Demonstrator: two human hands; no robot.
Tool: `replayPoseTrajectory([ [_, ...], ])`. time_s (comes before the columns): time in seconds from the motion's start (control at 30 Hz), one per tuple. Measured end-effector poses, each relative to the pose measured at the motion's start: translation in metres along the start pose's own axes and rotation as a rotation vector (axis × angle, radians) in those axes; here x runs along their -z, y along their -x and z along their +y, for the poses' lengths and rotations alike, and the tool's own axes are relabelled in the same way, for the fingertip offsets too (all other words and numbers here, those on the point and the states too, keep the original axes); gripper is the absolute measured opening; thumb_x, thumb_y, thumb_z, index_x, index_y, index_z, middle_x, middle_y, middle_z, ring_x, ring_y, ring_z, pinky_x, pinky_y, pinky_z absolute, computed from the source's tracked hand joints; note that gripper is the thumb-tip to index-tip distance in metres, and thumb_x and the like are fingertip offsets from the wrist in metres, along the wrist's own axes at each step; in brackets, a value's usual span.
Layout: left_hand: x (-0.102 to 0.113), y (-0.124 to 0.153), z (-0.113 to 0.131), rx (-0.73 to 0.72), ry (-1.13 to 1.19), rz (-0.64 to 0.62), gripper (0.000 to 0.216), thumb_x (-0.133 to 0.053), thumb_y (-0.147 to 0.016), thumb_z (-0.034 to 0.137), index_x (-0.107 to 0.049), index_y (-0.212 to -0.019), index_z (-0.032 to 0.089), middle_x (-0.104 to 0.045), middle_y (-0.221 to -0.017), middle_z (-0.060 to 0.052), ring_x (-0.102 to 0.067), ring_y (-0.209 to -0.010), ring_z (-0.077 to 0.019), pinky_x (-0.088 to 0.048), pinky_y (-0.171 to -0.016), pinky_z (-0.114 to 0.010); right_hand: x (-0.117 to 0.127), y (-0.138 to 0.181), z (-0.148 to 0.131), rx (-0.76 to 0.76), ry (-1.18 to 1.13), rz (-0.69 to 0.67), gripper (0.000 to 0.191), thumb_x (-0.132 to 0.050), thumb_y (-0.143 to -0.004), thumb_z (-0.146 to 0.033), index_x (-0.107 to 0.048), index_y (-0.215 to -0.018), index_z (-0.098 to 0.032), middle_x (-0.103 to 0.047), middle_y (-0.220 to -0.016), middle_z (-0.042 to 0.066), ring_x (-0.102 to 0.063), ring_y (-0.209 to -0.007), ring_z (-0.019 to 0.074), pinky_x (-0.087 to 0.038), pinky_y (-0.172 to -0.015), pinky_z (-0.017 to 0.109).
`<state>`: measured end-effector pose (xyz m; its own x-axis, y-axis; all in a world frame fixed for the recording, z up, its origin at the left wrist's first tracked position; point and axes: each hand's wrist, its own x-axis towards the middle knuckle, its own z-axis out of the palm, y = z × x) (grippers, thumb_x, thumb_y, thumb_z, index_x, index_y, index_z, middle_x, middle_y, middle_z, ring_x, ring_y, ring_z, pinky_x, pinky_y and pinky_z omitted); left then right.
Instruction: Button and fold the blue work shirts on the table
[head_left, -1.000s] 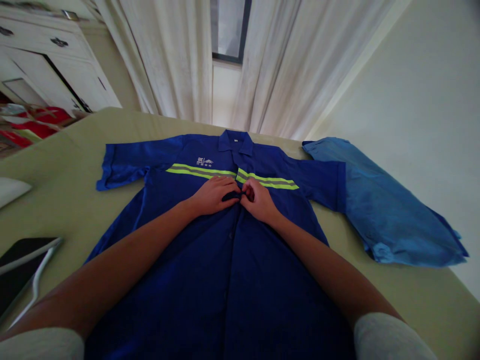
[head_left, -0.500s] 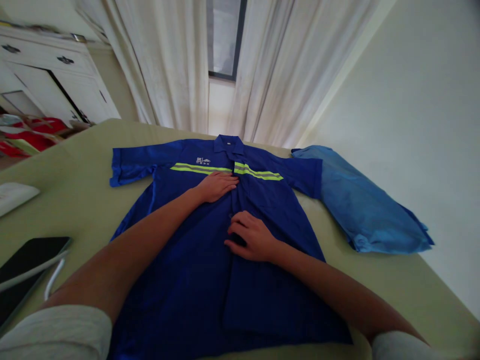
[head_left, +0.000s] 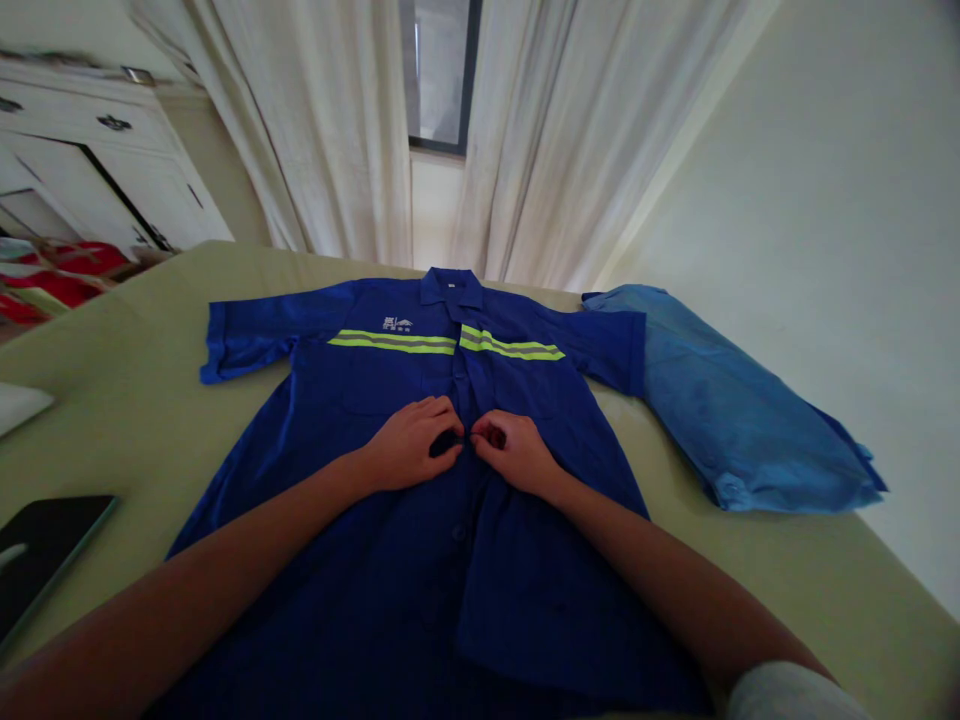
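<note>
A dark blue short-sleeved work shirt [head_left: 360,400] with yellow-green reflective stripes lies flat, front up, on a pale green surface [head_left: 135,400], collar pointing away from me. My left hand [head_left: 409,445] and my right hand [head_left: 510,452] meet at the shirt's front placket, about mid-chest. Both hands have their fingers curled and pinch the two edges of the placket fabric together. Below my hands the lower right front panel lies slightly folded open.
A lighter blue garment [head_left: 735,410] lies folded at the right, touching the shirt's sleeve. A dark tablet [head_left: 45,545] sits at the left edge. White curtains [head_left: 337,130], a window and a white cabinet [head_left: 97,170] stand behind. The wall is close on the right.
Both hands have come down the placket from just under the stripes. Half a second ago the left hand lay flat higher up and the right hand lower; now both pinch the placket mid-chest.
</note>
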<state>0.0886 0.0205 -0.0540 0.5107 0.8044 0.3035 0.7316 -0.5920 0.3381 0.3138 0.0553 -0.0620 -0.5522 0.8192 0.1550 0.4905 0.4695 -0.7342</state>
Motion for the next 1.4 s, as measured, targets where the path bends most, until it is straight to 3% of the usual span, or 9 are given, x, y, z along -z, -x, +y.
replayPoseTrajectory([
  [0.23,-0.003,-0.007,0.006,0.086,0.146,-0.026,0.002,-0.063,-0.096,0.024,-0.063,-0.096,0.022,-0.067,-0.092,-0.002,-0.064,-0.085,-0.0183,-0.049,-0.074,-0.031,0.001,0.001,0.009,-0.083,-0.287,-0.074,0.019,-0.067,-0.094,-0.038,-0.073,-0.096,-0.02,-0.073,-0.083,0.003,-0.064,-0.069,0.0155,-0.047,-0.062,0.026],
  [0.37,-0.009,-0.002,0.014,0.12,0.095,0.004,0.002,-0.061,-0.098,0.021,-0.062,-0.096,0.022,-0.068,-0.089,-0.001,-0.064,-0.086,-0.0192,-0.049,-0.074,-0.032,0.004,0.003,-0.001,-0.114,-0.234,-0.047,0.014,-0.067,-0.093,-0.033,-0.075,-0.095,-0.021,-0.075,-0.083,0.003,-0.067,-0.072,0.0168,-0.049,-0.064,0.027],
  [0.6,-0.018,0.003,0.017,-0.082,-0.168,0.065,0.014,-0.049,-0.105,0.022,-0.061,-0.098,0.018,-0.066,-0.09,-0.005,-0.061,-0.084,-0.0205,-0.05,-0.076,-0.034,0.008,0.006,-0.012,-0.092,-0.191,-0.062,0.01,-0.067,-0.085,-0.018,-0.076,-0.088,-0.019,-0.072,-0.073,0.001,-0.061,-0.061,0.014,-0.045,-0.058,0.026],
  [0.77,-0.02,0.0,0.022,-0.001,-0.233,0.024,0.014,-0.048,-0.105,0.022,-0.059,-0.097,0.018,-0.063,-0.092,-0.006,-0.059,-0.086,-0.0214,-0.05,-0.078,-0.034,0.016,0.005,-0.019,-0.095,-0.1,-0.106,0.017,-0.061,-0.092,-0.022,-0.076,-0.086,-0.018,-0.069,-0.069,0.0,-0.061,-0.061,0.0131,-0.043,-0.058,0.025],
  [0.87,-0.019,0.0,0.022,0.07,-0.261,-0.032,0.014,-0.051,-0.105,0.025,-0.06,-0.097,0.018,-0.063,-0.092,-0.006,-0.059,-0.087,-0.0232,-0.05,-0.078,-0.036,0.019,0.003,-0.017,-0.157,-0.207,-0.175,0.022,-0.056,-0.095,-0.023,-0.075,-0.088,-0.018,-0.069,-0.071,0.001,-0.066,-0.063,0.0139,-0.048,-0.059,0.024],
  [0.97,-0.016,-0.001,0.019,0.094,-0.189,-0.084,0.014,-0.053,-0.104,0.027,-0.062,-0.096,0.019,-0.064,-0.093,-0.006,-0.061,-0.09,-0.0236,-0.049,-0.079,-0.035,0.015,0.001,-0.01,-0.22,-0.364,-0.209,0.014,-0.06,-0.092,-0.023,-0.073,-0.092,-0.018,-0.072,-0.074,0.001,-0.07,-0.066,0.0152,-0.054,-0.063,0.025],
  [1.1,-0.006,-0.005,0.014,0.141,0.015,-0.145,0.015,-0.055,-0.102,0.024,-0.062,-0.089,0.02,-0.064,-0.089,-0.003,-0.062,-0.087,-0.0202,-0.046,-0.079,-0.032,0.007,0.002,-0.003,-0.233,-0.432,-0.213,0.012,-0.071,-0.087,-0.029,-0.071,-0.093,-0.019,-0.07,-0.07,0.0,-0.068,-0.061,0.015,-0.053,-0.058,0.024],
  [1.2,0.005,-0.008,0.011,0.137,0.117,-0.205,0.014,-0.054,-0.1,0.023,-0.063,-0.089,0.02,-0.064,-0.089,-0.003,-0.062,-0.084,-0.0191,-0.044,-0.077,-0.031,0.005,0.002,-0.004,-0.203,-0.397,-0.214,0.016,-0.074,-0.088,-0.033,-0.072,-0.094,-0.019,-0.07,-0.068,-0.001,-0.067,-0.058,0.0138,-0.05,-0.055,0.023],
  [1.4,0.015,-0.01,0.007,0.156,0.21,-0.279,0.008,-0.058,-0.093,0.022,-0.066,-0.094,0.02,-0.065,-0.089,-0.003,-0.061,-0.078,-0.0176,-0.041,-0.072,-0.029,0.002,0.005,-0.006,-0.135,-0.267,-0.126,0.007,-0.072,-0.089,-0.024,-0.074,-0.091,-0.018,-0.069,-0.068,-0.001,-0.062,-0.055,0.0112,-0.046,-0.054,0.021],
])
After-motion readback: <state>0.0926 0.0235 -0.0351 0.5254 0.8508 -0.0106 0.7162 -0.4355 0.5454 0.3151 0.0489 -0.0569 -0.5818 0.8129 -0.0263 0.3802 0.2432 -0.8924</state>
